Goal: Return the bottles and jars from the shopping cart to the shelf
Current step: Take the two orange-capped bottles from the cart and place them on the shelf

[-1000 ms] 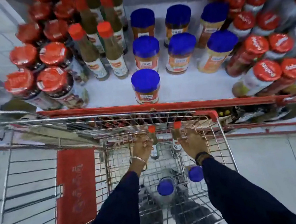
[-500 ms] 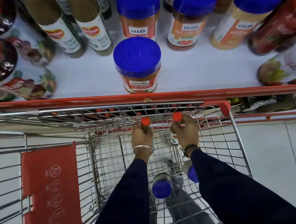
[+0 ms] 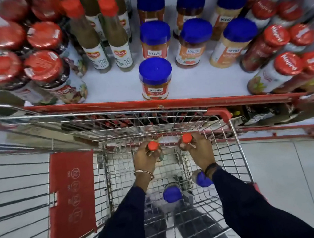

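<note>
Behind the wire shopping cart waits the white shelf; left hand and right hand each grasp an orange-capped bottle, ready for lifting.

Both arms extended, left grip and right grip closed.

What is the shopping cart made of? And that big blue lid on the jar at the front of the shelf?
The shopping cart looks like shiny metal wire: thin silvery bars crossing in a grid, with a red, probably plastic, corner piece. The blue lid looks like smooth plastic, solid in colour with a soft sheen, though the picture cannot confirm it.
</note>
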Available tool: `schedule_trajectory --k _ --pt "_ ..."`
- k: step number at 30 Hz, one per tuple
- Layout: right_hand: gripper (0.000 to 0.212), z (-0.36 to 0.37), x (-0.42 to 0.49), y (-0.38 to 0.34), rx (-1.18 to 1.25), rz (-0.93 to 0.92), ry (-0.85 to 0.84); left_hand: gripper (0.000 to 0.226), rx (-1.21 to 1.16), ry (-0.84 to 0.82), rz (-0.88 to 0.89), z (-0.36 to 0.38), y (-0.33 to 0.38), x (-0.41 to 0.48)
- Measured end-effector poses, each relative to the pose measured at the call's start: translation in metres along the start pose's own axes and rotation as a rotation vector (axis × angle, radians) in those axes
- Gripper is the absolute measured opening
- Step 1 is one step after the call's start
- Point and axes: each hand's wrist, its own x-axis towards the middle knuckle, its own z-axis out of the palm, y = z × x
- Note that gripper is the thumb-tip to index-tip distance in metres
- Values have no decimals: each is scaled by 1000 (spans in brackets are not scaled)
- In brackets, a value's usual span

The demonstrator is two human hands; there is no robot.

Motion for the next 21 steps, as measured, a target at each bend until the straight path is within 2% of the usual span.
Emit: schedule_trajectory --k 4,8,13,17,21 --pt "27 -21 -32 -39 39 -141 12 23 -59 51 93 -40 32 -31" --pt "31 -46 -61 -86 107 -236 2 28 -64 181 171 -83 59 -58" --pt "42 -71 -87 -149 316 -338 4 34 -191 290 275 -144 104 -88" --pt "46 -83 -97 -200 384 -471 29 38 -328 316 358 -185 137 -92" --pt "46 -86 -92 -247 399 -586 92 39 -313 376 483 -213 172 -82"
